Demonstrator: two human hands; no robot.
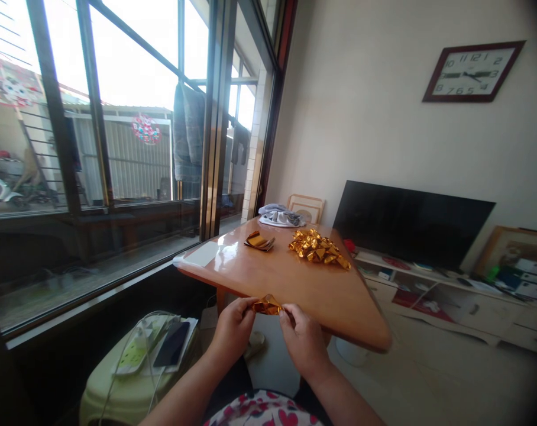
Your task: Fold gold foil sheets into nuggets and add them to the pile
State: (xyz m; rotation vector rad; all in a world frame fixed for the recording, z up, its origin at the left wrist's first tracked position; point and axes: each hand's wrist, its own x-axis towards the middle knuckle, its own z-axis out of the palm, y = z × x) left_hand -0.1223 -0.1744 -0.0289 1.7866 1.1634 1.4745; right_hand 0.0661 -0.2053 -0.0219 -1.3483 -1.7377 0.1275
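Observation:
Between my two hands is a folded piece of gold foil paper (267, 305), held just off the near edge of the wooden table (268, 275). My left hand (233, 324) pinches its left end. My right hand (303, 337) grips the right end between thumb and fingers. Farther back on the tabletop lies a heap of folded gold foil pieces (318, 248). To its left rests a small stack of flat gold paper sheets (259, 241).
Folded cloth (281, 215) lies at the table's far end. On my left, a pale green stool (104, 378) carries a power strip (138, 349), cables and a phone (171, 344). A television (413, 225) stands on a low white cabinet (476, 313) at right. Large windows line the left.

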